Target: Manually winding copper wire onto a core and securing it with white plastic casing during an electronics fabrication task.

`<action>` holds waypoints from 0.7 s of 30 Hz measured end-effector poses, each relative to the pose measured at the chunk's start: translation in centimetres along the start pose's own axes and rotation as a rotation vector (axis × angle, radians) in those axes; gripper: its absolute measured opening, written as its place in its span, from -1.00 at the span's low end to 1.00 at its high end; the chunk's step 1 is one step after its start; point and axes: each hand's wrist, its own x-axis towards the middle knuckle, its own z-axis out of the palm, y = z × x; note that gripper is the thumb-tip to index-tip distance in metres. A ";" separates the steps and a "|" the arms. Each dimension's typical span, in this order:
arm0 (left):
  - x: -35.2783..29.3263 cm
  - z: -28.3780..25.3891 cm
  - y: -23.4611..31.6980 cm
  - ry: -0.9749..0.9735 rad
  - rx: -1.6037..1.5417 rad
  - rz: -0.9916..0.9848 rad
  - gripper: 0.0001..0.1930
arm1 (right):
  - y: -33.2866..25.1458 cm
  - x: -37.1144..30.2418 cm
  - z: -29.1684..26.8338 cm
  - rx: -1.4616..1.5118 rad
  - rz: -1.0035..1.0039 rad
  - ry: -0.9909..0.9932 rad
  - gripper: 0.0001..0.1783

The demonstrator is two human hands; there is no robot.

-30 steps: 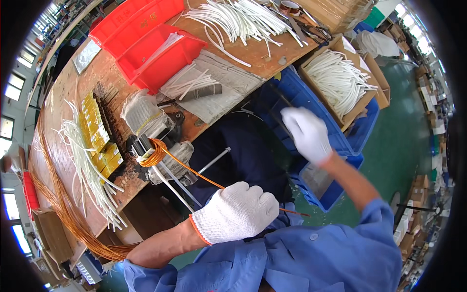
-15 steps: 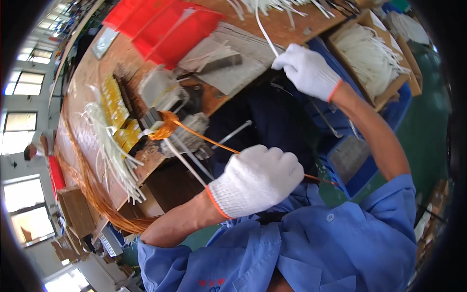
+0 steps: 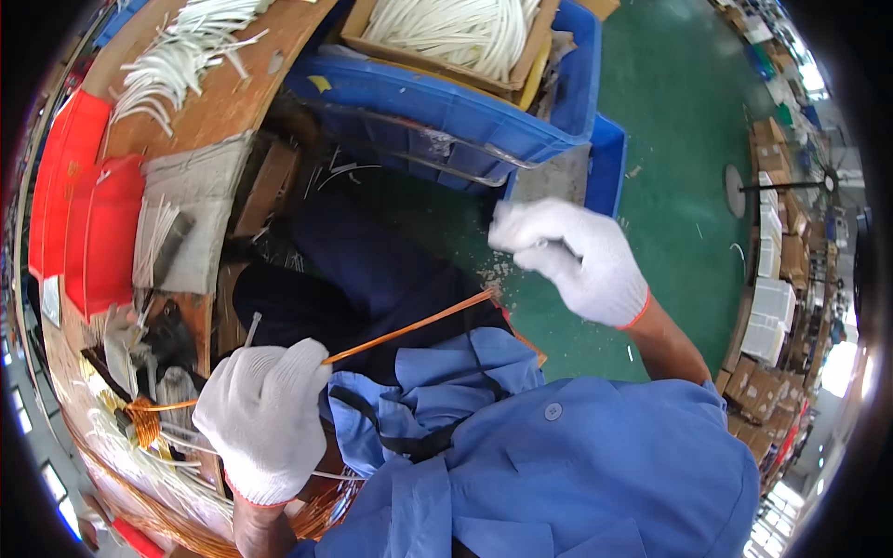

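Copper wire (image 3: pixel 409 328) stretches taut across the worker's lap, its near-left end pinched in the gloved left hand (image 3: pixel 263 412), whose grip is pressed together. The gloved right hand (image 3: pixel 569 258), raised at right, has its grip curled shut; what it pinches cannot be told. A wire coil (image 3: pixel 142 418) sits on the bench (image 3: pixel 223 102) at left, a blue crate (image 3: pixel 446 107) beyond.

This is a factory workshop: a wooden surface (image 3: pixel 233 102) carries bundles of white tubing (image 3: pixel 186 46), red bins (image 3: pixel 88 214) and blue crates (image 3: pixel 465 107) stand around, and stacked cardboard boxes (image 3: pixel 772 270) line the green floor (image 3: pixel 679 167).
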 end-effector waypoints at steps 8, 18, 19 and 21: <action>0.4 -0.2 0.5 -0.054 0.030 -0.047 -0.80 | -2.0 -0.9 0.1 -0.246 -0.040 -0.132 -0.71; 0.1 -0.2 0.6 -0.057 0.027 -0.056 -0.82 | -2.7 0.4 1.1 -0.293 -0.214 -0.118 -0.56; 0.6 -0.1 0.5 -0.070 0.019 -0.039 -0.82 | -2.8 0.4 1.3 -0.313 -0.221 -0.129 -0.55; 0.9 -0.2 0.8 -0.072 -0.026 -0.038 -0.83 | -2.3 1.0 2.2 -0.352 -0.357 -0.244 -0.53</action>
